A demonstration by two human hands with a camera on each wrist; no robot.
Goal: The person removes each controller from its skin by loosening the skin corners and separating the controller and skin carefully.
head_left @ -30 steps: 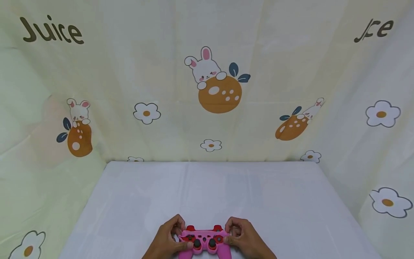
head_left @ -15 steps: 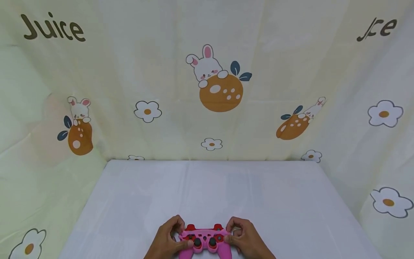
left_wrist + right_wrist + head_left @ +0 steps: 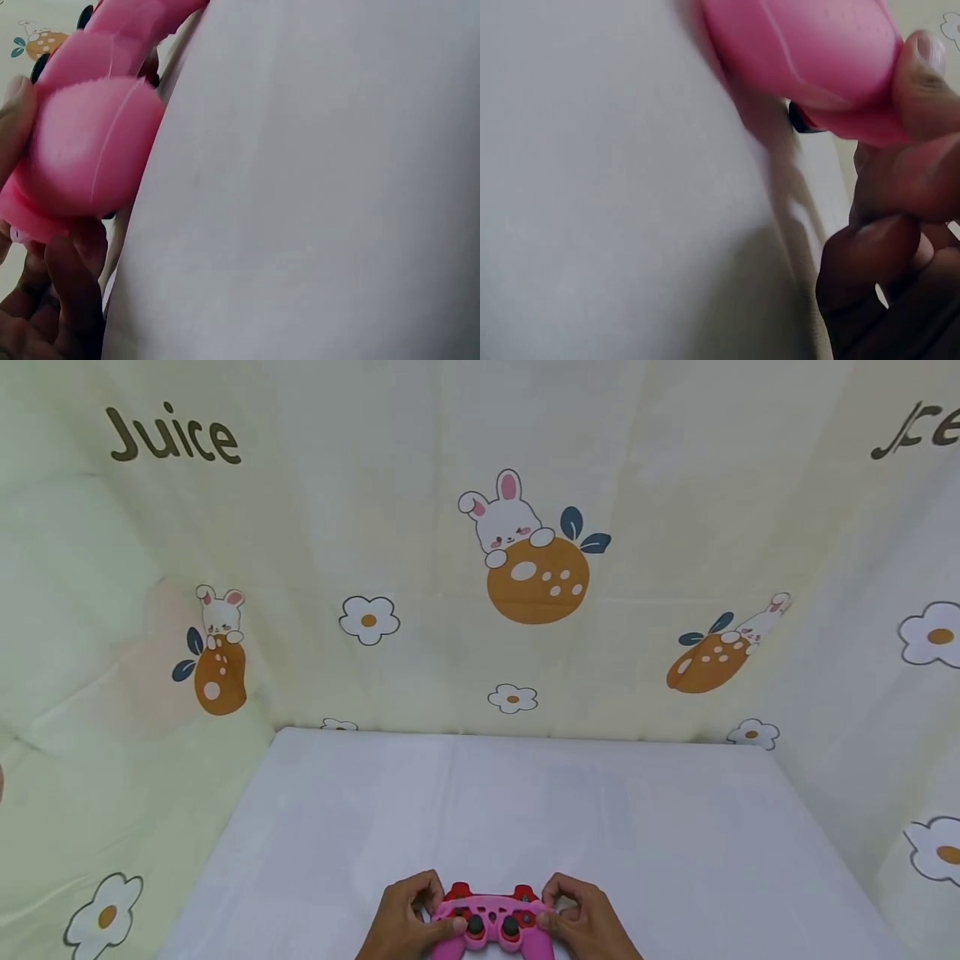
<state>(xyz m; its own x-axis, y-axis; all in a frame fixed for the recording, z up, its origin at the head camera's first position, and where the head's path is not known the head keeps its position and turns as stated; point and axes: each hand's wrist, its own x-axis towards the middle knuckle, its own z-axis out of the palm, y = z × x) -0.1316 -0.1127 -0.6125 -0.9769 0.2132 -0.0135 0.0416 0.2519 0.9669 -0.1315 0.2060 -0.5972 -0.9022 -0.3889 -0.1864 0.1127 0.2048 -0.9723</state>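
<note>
A red game controller [image 3: 461,889] in a pink rubbery cover [image 3: 492,903] is at the bottom middle of the head view. Its two black thumbsticks [image 3: 476,926] poke through the cover, and red shows along the top edge and around the buttons. My left hand [image 3: 405,920] pinches the cover at the left end, thumb on the front near the left stick. At the opposite end my right hand [image 3: 592,920] pinches the cover between thumb and curled fingers. Close up, the left wrist view shows a smooth pink grip [image 3: 90,142]; the right wrist view shows the other pink grip [image 3: 825,52].
A white-covered table [image 3: 525,810] spreads out beneath and beyond the hands. Behind it and at both sides hangs a pale curtain [image 3: 420,552] printed with rabbits, oranges, flowers and lettering.
The head view has turned slightly left, so the curtain, table and hands sit further right in the picture. Both hands keep their pinch on the cover, with little visible shift.
</note>
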